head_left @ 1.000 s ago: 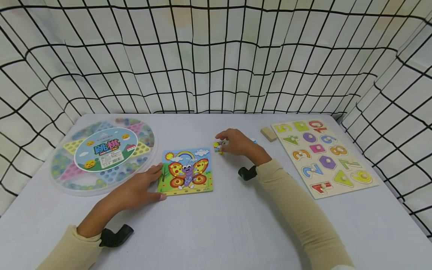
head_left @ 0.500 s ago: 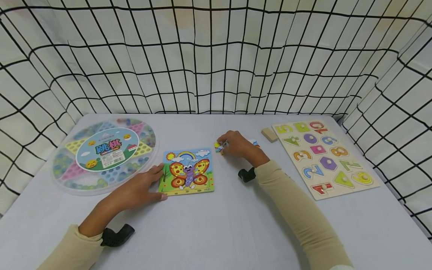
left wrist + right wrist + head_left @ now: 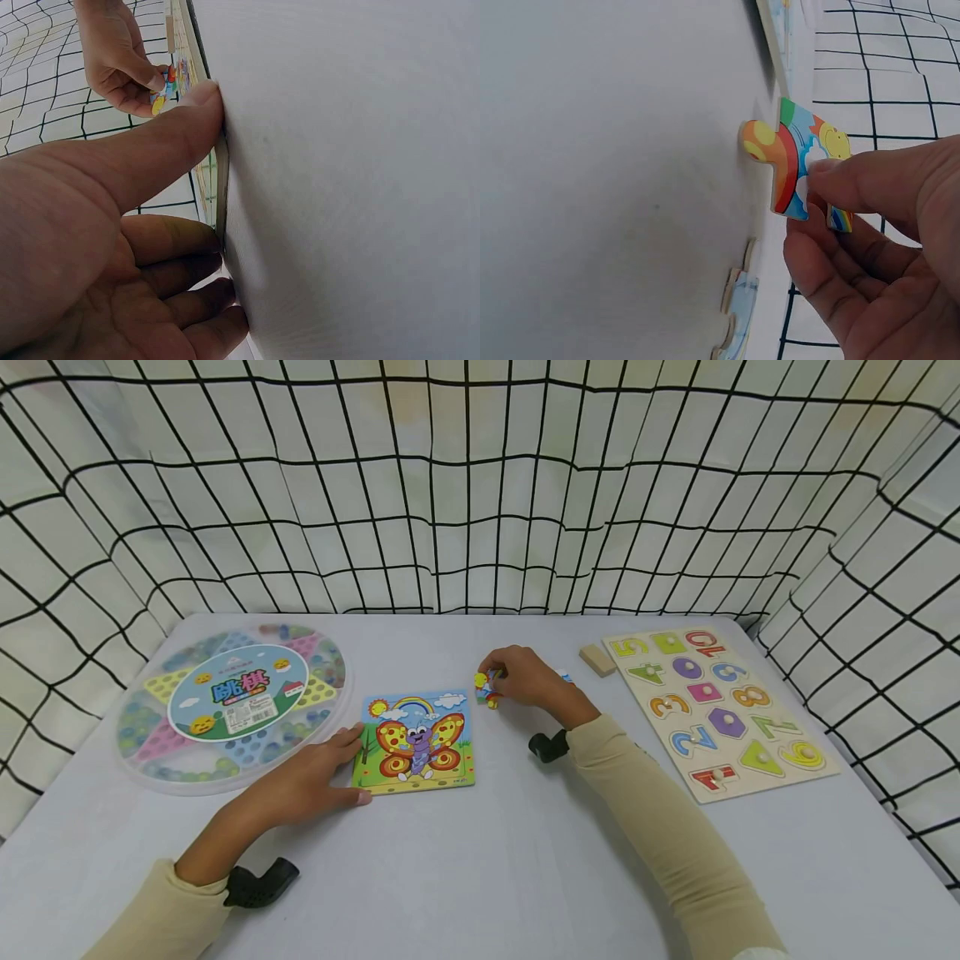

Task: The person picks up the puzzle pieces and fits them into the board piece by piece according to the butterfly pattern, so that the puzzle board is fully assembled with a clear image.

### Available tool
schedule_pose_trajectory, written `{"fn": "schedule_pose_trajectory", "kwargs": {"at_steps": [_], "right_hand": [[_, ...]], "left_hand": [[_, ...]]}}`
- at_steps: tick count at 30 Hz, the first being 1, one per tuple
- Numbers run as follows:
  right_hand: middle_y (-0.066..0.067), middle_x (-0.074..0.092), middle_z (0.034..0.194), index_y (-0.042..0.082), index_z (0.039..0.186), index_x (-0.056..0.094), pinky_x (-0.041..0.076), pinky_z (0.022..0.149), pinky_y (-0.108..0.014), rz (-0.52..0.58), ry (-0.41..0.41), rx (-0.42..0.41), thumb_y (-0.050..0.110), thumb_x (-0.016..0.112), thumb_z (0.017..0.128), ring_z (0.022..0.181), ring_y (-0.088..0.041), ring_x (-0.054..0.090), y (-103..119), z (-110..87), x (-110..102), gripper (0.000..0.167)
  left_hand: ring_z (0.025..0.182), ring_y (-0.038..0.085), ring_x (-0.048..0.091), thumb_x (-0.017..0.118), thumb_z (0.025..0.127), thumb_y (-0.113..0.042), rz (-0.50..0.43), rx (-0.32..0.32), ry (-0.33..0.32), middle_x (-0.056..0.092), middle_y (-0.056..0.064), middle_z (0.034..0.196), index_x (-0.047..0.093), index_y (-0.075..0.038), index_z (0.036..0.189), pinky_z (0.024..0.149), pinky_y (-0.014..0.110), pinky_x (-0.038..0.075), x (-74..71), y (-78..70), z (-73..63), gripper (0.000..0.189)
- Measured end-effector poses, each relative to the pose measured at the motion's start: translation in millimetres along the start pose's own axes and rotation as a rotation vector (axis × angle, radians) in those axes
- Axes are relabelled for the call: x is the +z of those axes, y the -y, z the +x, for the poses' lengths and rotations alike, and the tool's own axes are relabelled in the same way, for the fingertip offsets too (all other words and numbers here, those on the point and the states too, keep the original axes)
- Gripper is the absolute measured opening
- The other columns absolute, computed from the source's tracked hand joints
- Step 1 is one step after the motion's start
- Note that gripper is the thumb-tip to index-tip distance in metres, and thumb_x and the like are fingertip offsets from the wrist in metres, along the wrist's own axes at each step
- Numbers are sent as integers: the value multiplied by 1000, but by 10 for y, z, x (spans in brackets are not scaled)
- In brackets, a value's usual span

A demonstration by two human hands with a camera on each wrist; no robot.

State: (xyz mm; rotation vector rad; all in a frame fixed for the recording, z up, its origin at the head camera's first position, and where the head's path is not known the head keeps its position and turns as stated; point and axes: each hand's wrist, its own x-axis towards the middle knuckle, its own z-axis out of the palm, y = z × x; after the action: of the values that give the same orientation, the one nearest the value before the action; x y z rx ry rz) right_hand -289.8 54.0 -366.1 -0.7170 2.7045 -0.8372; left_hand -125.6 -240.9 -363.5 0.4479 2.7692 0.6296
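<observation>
A butterfly jigsaw puzzle (image 3: pixel 414 742) lies flat on the white table, framed by a sun, a rainbow and clouds. At its left side rests my left hand (image 3: pixel 311 777); the fingertips touch the left edge while the thumb (image 3: pixel 180 124) lies along the front edge. Beyond the puzzle's upper right corner, my right hand (image 3: pixel 525 678) pinches a jigsaw piece (image 3: pixel 791 165) between thumb and fingers. This piece shows a sun, a rainbow and a yellow-and-red rounded tab. Another piece, pale blue (image 3: pixel 740 311), lies on the table by the right hand, mostly hidden behind it in the head view.
A round Chinese checkers set (image 3: pixel 236 693) with marbles under a clear cover lies at the left. On the right is a wooden number-and-shape board (image 3: pixel 720 710), with a small wooden block (image 3: pixel 597 659) at its upper left corner. Black netting (image 3: pixel 465 518) encloses the table's back and sides.
The jigsaw piece in the right hand has turned, and more of its picture now shows in the head view. The left hand and the butterfly puzzle have stayed in place.
</observation>
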Motion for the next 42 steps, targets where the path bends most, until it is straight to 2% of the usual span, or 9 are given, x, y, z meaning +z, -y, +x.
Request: {"fn": "schedule_pose_trajectory", "kwargs": {"at_steps": [12,18,22,27,33,42], "right_hand": [[-5,67,107,4,114,69,50,74,-28,46,-8,-22,2,58,94,92,-17,59,34,-17,-39,23],[-5,68,104,4,115,70,51,66,-26,128,-47,-47,3,59,95,85,-17,59,64,8,-62,23],[-5,67,102,3,115,69,52,64,-25,178,-36,-53,3,60,95,80,-15,62,84,30,-34,23],[-5,68,99,3,115,70,53,64,-25,231,-23,-85,2,60,94,75,-15,64,160,32,18,23],[-7,68,100,1,116,69,55,68,-26,310,9,-135,1,58,95,79,-16,66,287,32,87,23],[-8,67,100,2,118,68,56,68,-25,344,44,-130,2,58,96,80,-17,65,418,111,251,24]], "left_hand": [[141,45,21,77,83,-38,1,-20,4,26,22,155,37,7,145,106,60,28,12,9,20,87],[141,45,21,76,84,-38,-11,-21,8,25,23,155,36,7,146,106,61,29,13,13,7,86],[141,45,22,76,84,-39,-10,-20,6,26,22,155,36,7,146,105,60,30,13,14,10,86],[141,45,22,76,84,-38,-11,-12,3,26,22,155,36,7,146,106,60,30,11,16,11,86],[141,45,21,76,84,-38,-9,-9,2,26,22,155,36,7,146,105,59,31,2,6,10,86],[141,45,22,76,84,-38,-2,-16,7,26,22,156,36,6,146,105,59,32,-1,-8,13,86]]}}
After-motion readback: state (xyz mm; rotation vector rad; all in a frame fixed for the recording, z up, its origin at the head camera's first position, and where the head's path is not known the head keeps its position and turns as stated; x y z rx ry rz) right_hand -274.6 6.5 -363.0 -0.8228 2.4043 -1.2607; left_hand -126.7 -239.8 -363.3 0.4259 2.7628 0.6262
